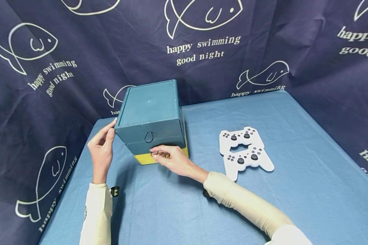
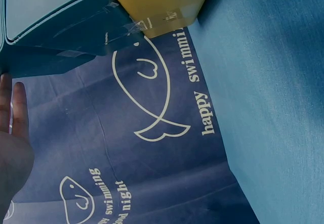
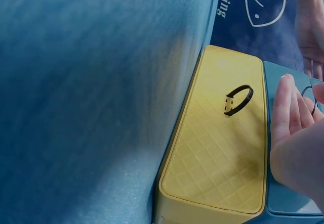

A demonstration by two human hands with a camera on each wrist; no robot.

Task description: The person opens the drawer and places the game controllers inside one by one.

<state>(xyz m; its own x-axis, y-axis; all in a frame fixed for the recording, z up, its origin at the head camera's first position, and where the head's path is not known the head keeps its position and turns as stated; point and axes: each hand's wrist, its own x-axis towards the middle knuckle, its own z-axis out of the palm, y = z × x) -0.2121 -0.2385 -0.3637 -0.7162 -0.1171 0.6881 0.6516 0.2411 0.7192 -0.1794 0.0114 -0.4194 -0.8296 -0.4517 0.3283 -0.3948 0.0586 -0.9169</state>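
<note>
A drawer box [image 1: 148, 102] stands on the table with two teal drawers above a yellow drawer [image 3: 212, 163]. My left hand [image 1: 101, 146] is at its upper left front corner, the fairly straight fingers touching the side. With thumb and fingertips, my right hand [image 1: 174, 160] pinches the thin dark loop handle [image 3: 305, 90] of the middle teal drawer [image 1: 138, 147]; the hand covers part of that loop. Another loop handle [image 1: 149, 136] hangs on the top drawer, and a black loop handle [image 3: 245, 101] sticks out from the yellow one. All the drawers look closed.
Two white game controllers [image 1: 240, 137] lie to the right of the box, the nearer one overlapping the other. A blue cloth [image 1: 178, 211] covers the table. Dark blue curtains [image 1: 202, 75] with fish drawings and lettering hang behind and at both sides.
</note>
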